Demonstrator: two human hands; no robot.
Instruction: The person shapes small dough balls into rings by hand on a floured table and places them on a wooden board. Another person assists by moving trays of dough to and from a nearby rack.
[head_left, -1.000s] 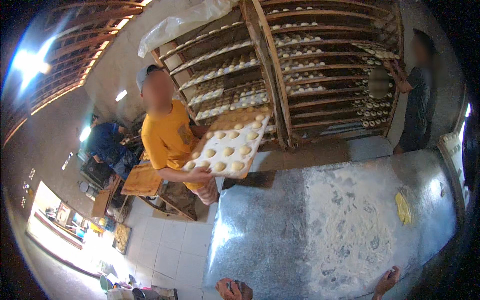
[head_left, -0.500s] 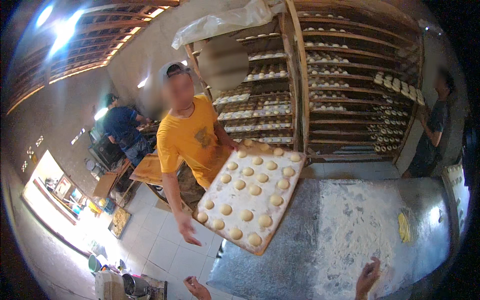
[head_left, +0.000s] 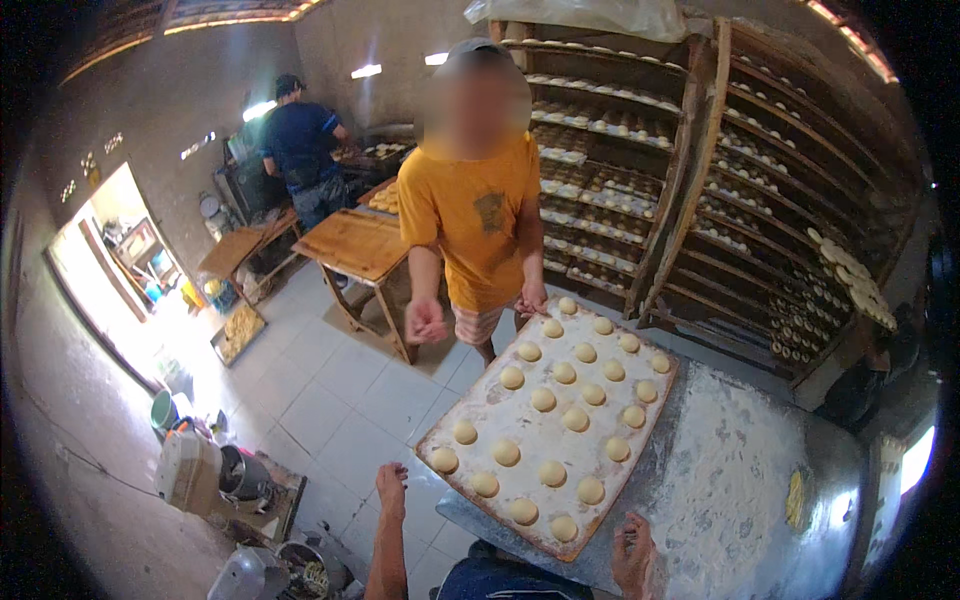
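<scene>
A floured wooden board (head_left: 530, 410) bears several round pale dough balls (head_left: 543, 399). It lies across the left end of the grey worktable (head_left: 800, 450), its left part jutting past the table's edge. My left hand (head_left: 392, 482) is raised beside the board's near left corner, empty, fingers loosely bent and apart from the board. My right hand (head_left: 632, 558) hovers close to the board's near right edge, fingers partly curled, with nothing visible in it; whether it touches the edge I cannot tell. Opposite, a co-worker in a yellow shirt (head_left: 475, 215) has one hand (head_left: 533, 298) at the board's far corner.
Flour and a yellow lump of dough (head_left: 797, 498) lie on the worktable. Behind stand wooden racks (head_left: 690, 170) of dough trays. A wooden table (head_left: 350, 243) stands left of the co-worker. Another person (head_left: 300, 145) works farther back. At lower left are a machine (head_left: 188, 470) and pots (head_left: 245, 475).
The board has come nearer to me and down onto the table end. The co-worker's free hand has drawn back from it. My hands have risen farther into view, and the view has turned left.
</scene>
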